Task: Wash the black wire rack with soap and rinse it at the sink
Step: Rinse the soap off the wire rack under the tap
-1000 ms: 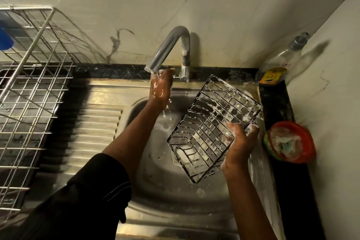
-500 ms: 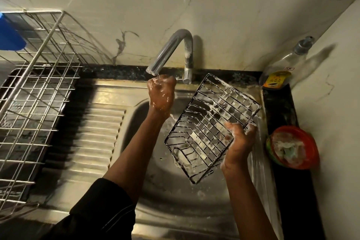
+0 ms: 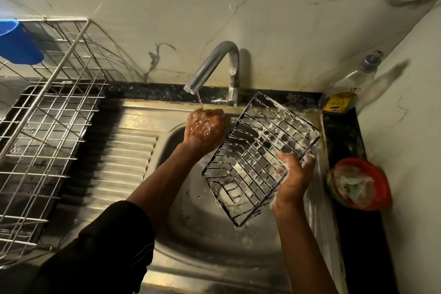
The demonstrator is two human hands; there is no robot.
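Note:
The black wire rack, streaked with white suds, hangs tilted over the steel sink. My right hand, foamy, grips its right edge with the thumb over the wires. My left hand is curled into a wet fist under the tap, where a thin stream of water falls on it. The fist holds nothing and sits just left of the rack's upper left edge.
A large silver dish rack with a blue cup stands on the drainboard at the left. A soap bottle is in the back right corner. A red bowl with a foamy sponge sits on the black counter at the right.
My left hand has dropped slightly below the spout and closed from open fingers into a fist. The rack and my right hand have stayed about where they were.

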